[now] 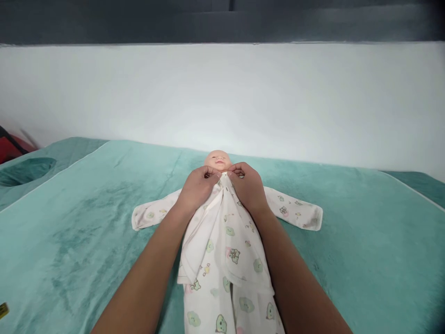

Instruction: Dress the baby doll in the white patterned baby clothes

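A baby doll [218, 158] lies on its back, head away from me, in a white printed baby jacket [239, 241] and matching trousers [205, 315]. The jacket's sleeves stretch out to both sides, with no doll hands showing at the cuffs. At the neck, my left hand [200, 185] pinches the collar edge from the left. From the right, my right hand [248, 185] pinches the other side of the collar, close to the left fingertips. Below the collar the front flaps hang apart, one overlapping the other. What lies between the fingertips is partly hidden.
A teal plush cover [365, 241] spreads under the doll, with a round hole [26, 171] at the far left. Behind it rises a white wall [222, 97] with a dark band on top. Something red [12, 146] stands at the left edge.
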A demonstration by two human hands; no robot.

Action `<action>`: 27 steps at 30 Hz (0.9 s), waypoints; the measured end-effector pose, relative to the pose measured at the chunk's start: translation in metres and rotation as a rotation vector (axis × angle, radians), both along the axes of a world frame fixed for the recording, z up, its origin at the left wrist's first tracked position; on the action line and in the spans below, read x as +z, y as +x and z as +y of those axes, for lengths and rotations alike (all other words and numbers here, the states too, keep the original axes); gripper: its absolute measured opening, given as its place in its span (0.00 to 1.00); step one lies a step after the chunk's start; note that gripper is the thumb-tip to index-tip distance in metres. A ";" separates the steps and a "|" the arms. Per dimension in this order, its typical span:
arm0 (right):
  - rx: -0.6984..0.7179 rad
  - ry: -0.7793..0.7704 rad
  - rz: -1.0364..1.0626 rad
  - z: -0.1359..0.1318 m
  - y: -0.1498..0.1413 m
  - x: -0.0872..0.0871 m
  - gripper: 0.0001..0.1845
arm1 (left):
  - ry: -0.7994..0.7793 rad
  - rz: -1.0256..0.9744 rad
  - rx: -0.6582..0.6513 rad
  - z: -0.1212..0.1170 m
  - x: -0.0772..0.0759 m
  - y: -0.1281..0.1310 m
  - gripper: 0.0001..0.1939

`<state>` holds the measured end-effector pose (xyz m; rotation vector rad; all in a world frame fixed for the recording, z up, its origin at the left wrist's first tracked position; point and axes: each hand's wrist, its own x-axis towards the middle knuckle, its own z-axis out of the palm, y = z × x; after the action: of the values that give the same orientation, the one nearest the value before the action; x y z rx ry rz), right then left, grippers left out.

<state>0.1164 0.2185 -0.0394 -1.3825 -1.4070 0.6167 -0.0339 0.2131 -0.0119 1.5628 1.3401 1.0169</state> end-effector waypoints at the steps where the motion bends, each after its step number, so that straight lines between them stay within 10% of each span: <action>1: -0.008 -0.003 0.000 0.001 0.000 -0.001 0.05 | 0.014 0.017 0.003 0.001 -0.001 0.000 0.07; 27: 0.217 -0.074 0.076 0.000 0.006 0.004 0.10 | 0.161 0.282 -0.058 0.002 -0.003 -0.001 0.12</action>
<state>0.1219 0.2184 -0.0355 -1.2593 -1.4966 0.8611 -0.0346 0.2155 -0.0153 1.9119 1.4188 0.9109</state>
